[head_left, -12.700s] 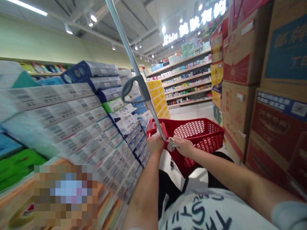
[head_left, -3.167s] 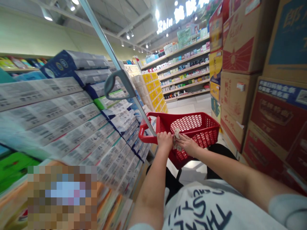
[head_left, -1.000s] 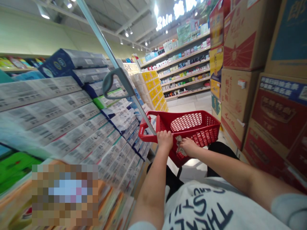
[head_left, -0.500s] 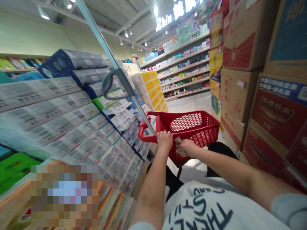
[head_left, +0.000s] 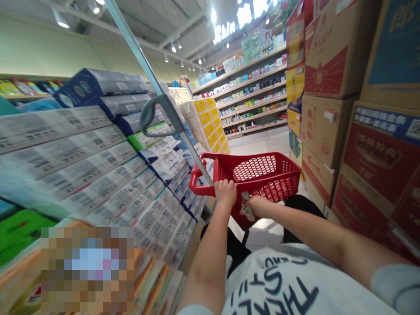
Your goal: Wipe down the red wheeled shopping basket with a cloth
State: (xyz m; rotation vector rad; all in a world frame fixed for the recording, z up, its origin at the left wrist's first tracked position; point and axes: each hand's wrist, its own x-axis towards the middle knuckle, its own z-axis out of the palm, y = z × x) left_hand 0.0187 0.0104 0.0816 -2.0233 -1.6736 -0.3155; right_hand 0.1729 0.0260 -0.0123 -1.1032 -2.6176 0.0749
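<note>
Left hand: my left hand (head_left: 225, 191) is closed over the near rim of the red basket (head_left: 262, 177), at the foot of its slanted metal handle pole (head_left: 164, 94).
Right hand: my right hand (head_left: 259, 204) grips a crumpled cloth (head_left: 246, 208), pressed against the basket's near wall, just beside my left hand.
Basket: it stands in the aisle ahead of my knees.
Left of aisle: stacked tissue packs (head_left: 108, 175).
Right of aisle: piled cardboard cartons (head_left: 341, 113).
Beyond: stocked shelves (head_left: 249, 100).

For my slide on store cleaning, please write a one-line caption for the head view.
Left hand grips the red basket rim; right hand presses a crumpled cloth against it.
</note>
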